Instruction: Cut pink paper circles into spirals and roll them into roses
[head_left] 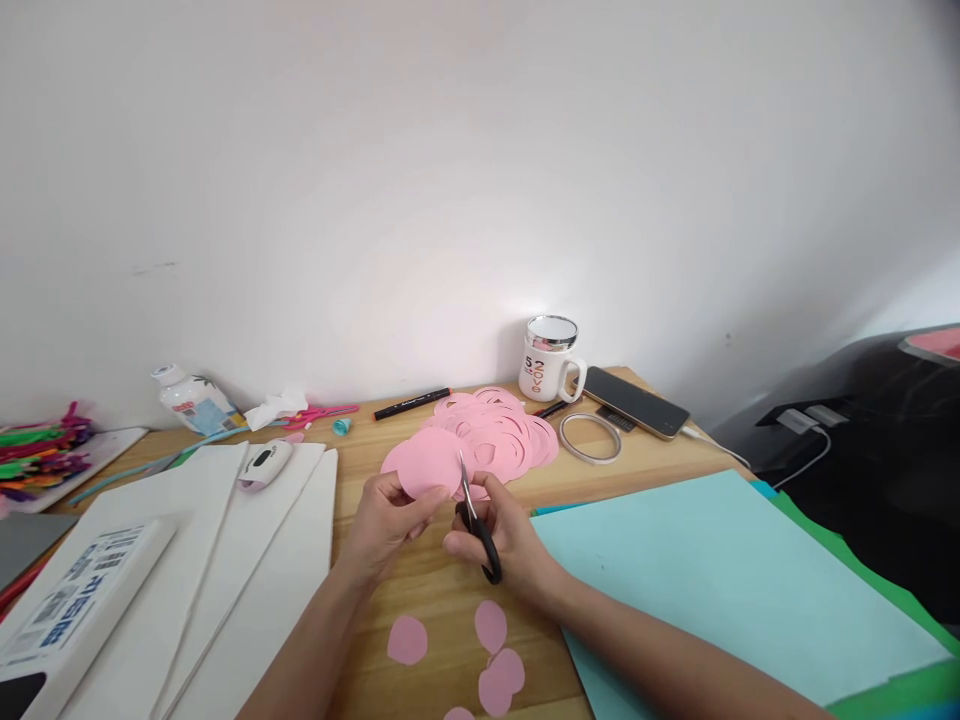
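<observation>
My left hand (384, 520) pinches a round piece of pink paper (426, 468) above the wooden desk (442, 590). My right hand (504, 540) grips black-handled scissors (474, 510), whose blades point up into the edge of that pink piece. Just behind lies a pile of pink paper cut into rings and spirals (495, 430). Several small pink petal shapes (491, 650) lie on the desk between my forearms.
White sheets (225, 560) and a white box (82, 600) lie at left, with a tape dispenser (264, 463). Light blue and green paper (720, 590) fills the right. A mug (550, 358), phone (634, 401), tape ring (591, 437), black marker (411, 403), bottle (191, 398) and pipe cleaners (37, 450) line the back.
</observation>
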